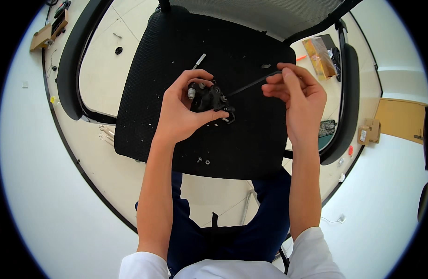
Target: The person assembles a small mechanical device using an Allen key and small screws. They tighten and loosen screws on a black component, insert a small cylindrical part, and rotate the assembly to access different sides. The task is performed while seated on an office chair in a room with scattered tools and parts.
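My left hand (179,109) is closed around a small black metal mechanism (207,100) with silver bolts and a silver cylindrical fitting on its left side. Thumb and fingers grip it from both ends, just above the black chair seat (149,111). A thin dark rod, like a long hex key (251,86), is pinched between the thumb and fingers of my right hand (300,90). Its far end reaches the right side of the mechanism; whether it sits in a bolt cannot be made out. Beyond my left hand lies a slim silver-white rod (201,60).
A small screw (199,160) and a nut (207,162) lie near the seat's front edge. Armrests (70,69) flank the seat. On the floor are wrenches (106,135), a clear-and-orange package (320,58), a cardboard box (370,131) and an open carton (42,38).
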Action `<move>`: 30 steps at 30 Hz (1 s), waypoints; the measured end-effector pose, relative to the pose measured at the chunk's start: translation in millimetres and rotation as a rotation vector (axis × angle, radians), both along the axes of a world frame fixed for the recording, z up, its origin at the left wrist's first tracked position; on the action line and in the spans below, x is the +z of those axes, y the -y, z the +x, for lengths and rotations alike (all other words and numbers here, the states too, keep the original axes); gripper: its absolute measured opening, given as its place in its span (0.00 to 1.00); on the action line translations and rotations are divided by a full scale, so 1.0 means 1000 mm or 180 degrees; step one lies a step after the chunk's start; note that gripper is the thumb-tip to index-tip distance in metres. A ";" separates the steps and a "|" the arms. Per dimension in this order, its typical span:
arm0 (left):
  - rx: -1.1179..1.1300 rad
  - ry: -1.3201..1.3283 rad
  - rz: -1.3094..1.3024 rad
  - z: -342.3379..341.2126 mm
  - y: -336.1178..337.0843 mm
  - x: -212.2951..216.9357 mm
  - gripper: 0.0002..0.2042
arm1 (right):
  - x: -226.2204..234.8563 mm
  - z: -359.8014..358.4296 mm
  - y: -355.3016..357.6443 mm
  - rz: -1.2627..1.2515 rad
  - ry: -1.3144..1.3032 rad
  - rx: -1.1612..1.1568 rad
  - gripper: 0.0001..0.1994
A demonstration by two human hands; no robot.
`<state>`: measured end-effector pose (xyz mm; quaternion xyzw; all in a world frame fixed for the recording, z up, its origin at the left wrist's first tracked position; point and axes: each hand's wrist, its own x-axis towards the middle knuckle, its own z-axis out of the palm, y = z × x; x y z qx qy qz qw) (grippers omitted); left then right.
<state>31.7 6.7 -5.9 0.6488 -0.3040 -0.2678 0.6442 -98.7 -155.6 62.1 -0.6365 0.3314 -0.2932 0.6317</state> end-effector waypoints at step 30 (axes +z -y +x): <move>-0.0469 0.0743 0.0517 -0.010 0.010 -0.001 0.14 | 0.069 -0.041 -0.040 -0.2480 -0.1020 0.3291 0.07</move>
